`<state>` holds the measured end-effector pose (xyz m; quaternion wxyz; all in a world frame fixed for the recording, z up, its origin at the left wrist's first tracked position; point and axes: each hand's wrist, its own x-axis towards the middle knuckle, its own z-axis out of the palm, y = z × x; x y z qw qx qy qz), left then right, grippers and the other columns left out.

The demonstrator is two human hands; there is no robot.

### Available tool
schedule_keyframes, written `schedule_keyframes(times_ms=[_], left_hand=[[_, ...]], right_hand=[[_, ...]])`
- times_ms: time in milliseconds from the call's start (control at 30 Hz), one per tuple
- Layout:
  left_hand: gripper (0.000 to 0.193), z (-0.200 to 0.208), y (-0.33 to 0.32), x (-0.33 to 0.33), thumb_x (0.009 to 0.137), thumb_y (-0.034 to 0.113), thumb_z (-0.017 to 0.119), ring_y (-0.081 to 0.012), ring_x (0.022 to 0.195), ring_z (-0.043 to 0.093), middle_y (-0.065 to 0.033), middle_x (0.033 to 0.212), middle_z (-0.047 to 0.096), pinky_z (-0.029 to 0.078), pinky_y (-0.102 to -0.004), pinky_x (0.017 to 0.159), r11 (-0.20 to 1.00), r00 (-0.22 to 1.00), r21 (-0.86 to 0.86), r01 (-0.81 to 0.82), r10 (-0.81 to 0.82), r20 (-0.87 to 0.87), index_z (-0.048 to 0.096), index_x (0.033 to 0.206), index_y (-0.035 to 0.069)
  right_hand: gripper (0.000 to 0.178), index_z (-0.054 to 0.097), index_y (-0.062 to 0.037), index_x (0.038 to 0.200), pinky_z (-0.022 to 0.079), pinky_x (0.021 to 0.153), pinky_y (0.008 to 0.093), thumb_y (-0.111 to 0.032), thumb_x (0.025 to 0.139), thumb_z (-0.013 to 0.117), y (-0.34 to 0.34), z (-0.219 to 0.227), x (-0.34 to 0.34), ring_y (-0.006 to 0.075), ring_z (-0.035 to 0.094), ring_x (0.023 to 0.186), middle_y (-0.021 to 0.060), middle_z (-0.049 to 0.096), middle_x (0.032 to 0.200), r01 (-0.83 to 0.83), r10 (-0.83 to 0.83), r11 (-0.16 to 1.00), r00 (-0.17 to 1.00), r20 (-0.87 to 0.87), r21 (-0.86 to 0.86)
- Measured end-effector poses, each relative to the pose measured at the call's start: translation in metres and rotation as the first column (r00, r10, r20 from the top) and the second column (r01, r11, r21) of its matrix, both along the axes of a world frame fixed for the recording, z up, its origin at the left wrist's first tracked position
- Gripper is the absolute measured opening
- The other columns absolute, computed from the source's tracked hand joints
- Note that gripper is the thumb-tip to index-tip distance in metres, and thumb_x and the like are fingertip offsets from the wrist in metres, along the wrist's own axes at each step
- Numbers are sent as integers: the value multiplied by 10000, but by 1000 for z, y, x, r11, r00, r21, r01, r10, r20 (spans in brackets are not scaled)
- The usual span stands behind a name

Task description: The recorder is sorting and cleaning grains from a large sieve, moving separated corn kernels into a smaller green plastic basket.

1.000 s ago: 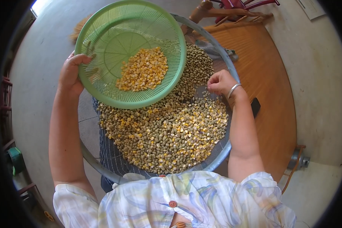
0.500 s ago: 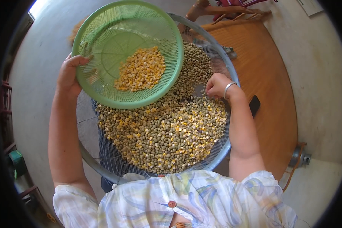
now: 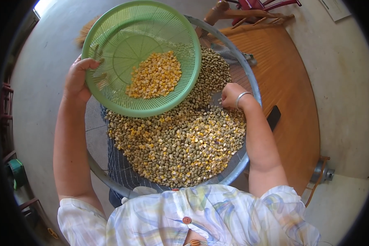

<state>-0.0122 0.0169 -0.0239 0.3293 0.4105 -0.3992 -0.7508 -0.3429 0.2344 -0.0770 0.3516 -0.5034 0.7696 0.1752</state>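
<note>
My left hand (image 3: 78, 78) grips the left rim of a green plastic mesh basket (image 3: 115, 61), thumb over the edge. Yellow corn kernels (image 3: 156, 76) lie in a patch on the basket's floor. Below it spreads a large round wire-mesh sieve (image 3: 104, 141) covered with greenish-brown beans (image 3: 211, 67). Nearer my body, the beans are mixed with yellow and pale kernels (image 3: 201, 141). At the sieve's right side my right hand (image 3: 233, 96), with a silver bangle at the wrist, is closed with its fingers curled down over the beans. Its fingertips are hidden, and what they hold cannot be made out.
A wooden table (image 3: 293, 119) stands on the right, with a black phone (image 3: 274, 117) near the sieve's rim. A wooden chair part (image 3: 250, 16) shows at the far side. Broom-like bristles (image 3: 86, 32) stick out behind the basket. A metal cylinder (image 3: 323, 172) is at the lower right.
The green basket and my left hand have shifted slightly right in the picture. My right hand has turned and curled a little more at the same spot over the beans.
</note>
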Motion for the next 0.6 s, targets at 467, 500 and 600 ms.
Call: schedule_keyframes(times_ms=[467, 500, 600], left_hand=[[453, 3, 5, -2, 705, 0, 468, -238, 781, 578, -181, 950, 518, 537, -342, 660, 999, 998, 12, -46, 45, 49, 373, 1146, -45], [453, 3, 5, -2, 708, -1, 465, -236, 780, 577, -181, 951, 517, 536, -340, 660, 999, 997, 1, -46, 46, 61, 372, 1148, -46], [456, 2, 4, -3, 711, 0, 463, -234, 774, 576, -182, 951, 516, 537, -338, 658, 999, 997, 3, -48, 48, 60, 366, 1154, -49]], right_hand=[[119, 653, -49, 778, 479, 622, 275, -103, 673, 667, 2, 41, -30, 133, 595, 688, 78, 632, 739, 318, -224, 935, 874, 431, -159], [80, 661, -69, 696, 480, 645, 308, -87, 619, 676, 7, 38, -29, 196, 606, 697, 107, 629, 720, 38, 26, 942, 982, 185, -332], [91, 668, -71, 708, 478, 680, 349, -73, 617, 666, 20, 27, -25, 269, 601, 741, 118, 630, 760, -110, 111, 984, 994, 4, -137]])
